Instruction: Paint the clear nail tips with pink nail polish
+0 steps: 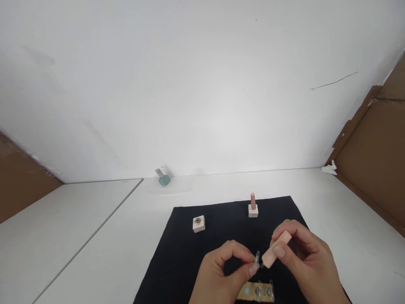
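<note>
- Both are grasping, none released: the right hand (305,253) is clenched, thumb and fingers around a peach rectangular bar (276,250), held in the air between the hands with its lower end almost touching the other hand's piece.
- The left hand (220,270) is nearly shut, thumb and forefinger pinching a small clear-and-grey sliver (257,257), too small to identify further.
- A tan strip with two metal fittings (255,292) lies just below them on a black cloth mat (190,253).
- Farther along the mat, a white square block with a metal centre (198,224) stands bare, so that fitting is unfilled.
- Beside it, a white square base (253,212) already carries an upright peach post (252,201).
- Farthest, a teal lump with a grey metal tab (163,177) sits on the white surface (95,219).
</note>
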The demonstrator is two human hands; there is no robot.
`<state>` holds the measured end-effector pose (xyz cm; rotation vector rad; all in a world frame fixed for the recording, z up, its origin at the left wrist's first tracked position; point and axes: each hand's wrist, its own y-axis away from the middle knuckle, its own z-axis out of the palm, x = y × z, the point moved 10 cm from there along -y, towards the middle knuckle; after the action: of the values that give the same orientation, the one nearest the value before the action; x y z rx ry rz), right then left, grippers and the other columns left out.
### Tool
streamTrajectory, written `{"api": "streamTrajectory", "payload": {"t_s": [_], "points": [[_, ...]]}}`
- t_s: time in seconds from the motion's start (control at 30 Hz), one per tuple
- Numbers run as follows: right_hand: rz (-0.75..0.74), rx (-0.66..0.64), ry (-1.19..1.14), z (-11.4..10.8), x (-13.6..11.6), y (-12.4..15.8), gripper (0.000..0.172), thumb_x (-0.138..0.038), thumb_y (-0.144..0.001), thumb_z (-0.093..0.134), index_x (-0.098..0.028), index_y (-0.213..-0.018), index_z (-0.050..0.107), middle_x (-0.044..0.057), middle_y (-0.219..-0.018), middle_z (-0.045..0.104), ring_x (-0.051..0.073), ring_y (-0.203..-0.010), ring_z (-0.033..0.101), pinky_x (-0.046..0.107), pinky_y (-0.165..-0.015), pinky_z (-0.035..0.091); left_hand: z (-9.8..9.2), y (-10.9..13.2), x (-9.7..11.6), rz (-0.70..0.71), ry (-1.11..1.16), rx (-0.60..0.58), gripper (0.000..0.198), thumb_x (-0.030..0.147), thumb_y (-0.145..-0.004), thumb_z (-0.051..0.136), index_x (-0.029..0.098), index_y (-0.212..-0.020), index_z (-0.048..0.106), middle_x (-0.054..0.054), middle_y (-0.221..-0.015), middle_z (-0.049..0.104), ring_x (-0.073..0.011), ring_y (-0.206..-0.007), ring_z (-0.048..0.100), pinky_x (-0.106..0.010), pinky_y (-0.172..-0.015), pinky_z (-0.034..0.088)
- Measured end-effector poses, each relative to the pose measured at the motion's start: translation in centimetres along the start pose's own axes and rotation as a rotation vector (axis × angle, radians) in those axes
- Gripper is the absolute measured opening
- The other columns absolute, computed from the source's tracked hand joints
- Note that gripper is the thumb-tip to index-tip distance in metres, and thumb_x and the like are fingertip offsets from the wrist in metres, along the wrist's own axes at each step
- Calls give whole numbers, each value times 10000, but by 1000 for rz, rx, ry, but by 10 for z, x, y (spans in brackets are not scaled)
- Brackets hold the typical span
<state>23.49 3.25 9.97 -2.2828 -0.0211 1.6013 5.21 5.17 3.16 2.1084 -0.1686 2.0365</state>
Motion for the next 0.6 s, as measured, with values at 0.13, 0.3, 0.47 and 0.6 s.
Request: {"api": "streamTrajectory", "payload": {"t_s": [0.13,0.3,0.47,0.6], "points": [[98,54,71,-4,11,-3,286,-475,-847,735,-244,-683,695,-2,-666,724,189,-656,667,251,-608,541,3,0,-6,-66,89,-6,86,211,-711,807,212,-643,754,4,-714,753,-186,-730,672,-270,-738,519],[147,124,28,-13,17,0,296,-526,-825,743,-247,-737,697,-5,-664,717,194,-662,662,263,-628,543,5,0,-11,-117,153,-5,88,226,-683,833,203,-637,762,8,-685,745,-171,-703,635,-267,-709,490],[130,40,23,-2,21,-2,247,-467,-817,768,-235,-752,718,5,-665,721,206,-653,686,272,-589,555,5,0,-12,-124,151,6,108,242,-656,847,203,-612,757,14,-643,739,-167,-661,632,-274,-688,485],[146,152,38,-12,21,-3,297,-482,-828,754,-235,-682,676,10,-669,738,215,-699,683,288,-656,560,5,0,-13,-132,147,-11,123,260,-682,843,204,-617,755,3,-667,758,-182,-685,654,-284,-709,505]]}}
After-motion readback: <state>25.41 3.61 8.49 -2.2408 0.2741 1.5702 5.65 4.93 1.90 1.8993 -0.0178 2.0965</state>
